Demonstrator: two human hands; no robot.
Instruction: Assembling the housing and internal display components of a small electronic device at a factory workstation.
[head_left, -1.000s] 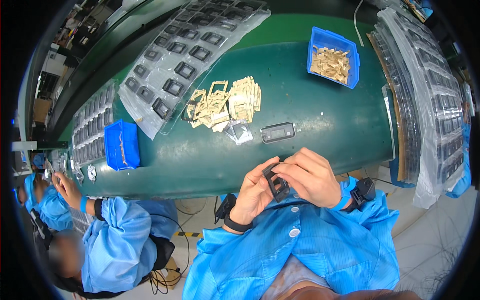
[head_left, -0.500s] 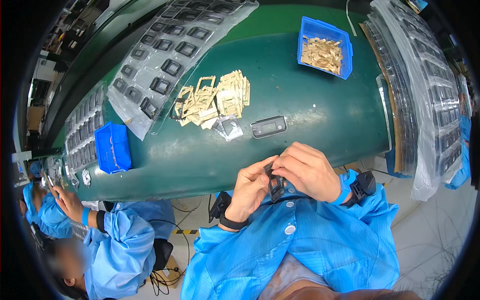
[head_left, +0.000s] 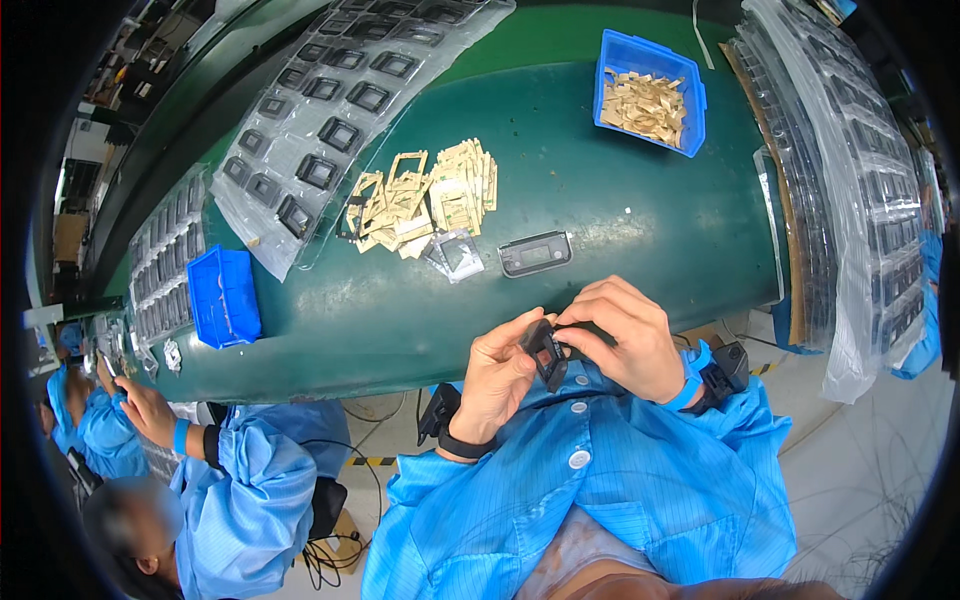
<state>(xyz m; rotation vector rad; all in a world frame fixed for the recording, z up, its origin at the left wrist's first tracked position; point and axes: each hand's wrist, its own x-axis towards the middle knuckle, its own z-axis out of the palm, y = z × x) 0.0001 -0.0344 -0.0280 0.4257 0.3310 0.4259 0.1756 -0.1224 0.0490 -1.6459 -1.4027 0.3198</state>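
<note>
Both hands meet in front of my chest, just past the near edge of the surface (head_left: 620,230). My left hand (head_left: 500,375) and my right hand (head_left: 620,335) are together, and both are clamped on a small black frame part (head_left: 545,350). The thumb and fingers of each hand pinch it from its own side, and the part stands tilted between them, above my blue coat.

Compared with half a second ago, I see little change in the grip: the hands stay closed on the same part at the same place. The whole scene sits slightly otherwise in the picture, so my head has moved a little.

In the head view, the surface is dark green, smooth and a bit shiny. Near its middle lies a flat dark rectangular piece (head_left: 535,254) with a grey window. Beside it is a small clear square piece (head_left: 455,255). Behind these is a loose pile of tan frames (head_left: 425,195), thin and flat like card. A blue plastic bin (head_left: 650,90) at the far side holds more tan pieces. Clear plastic trays (head_left: 330,110) with black square frames lie at the far left. A second blue bin (head_left: 225,295) stands at the left edge.
</note>
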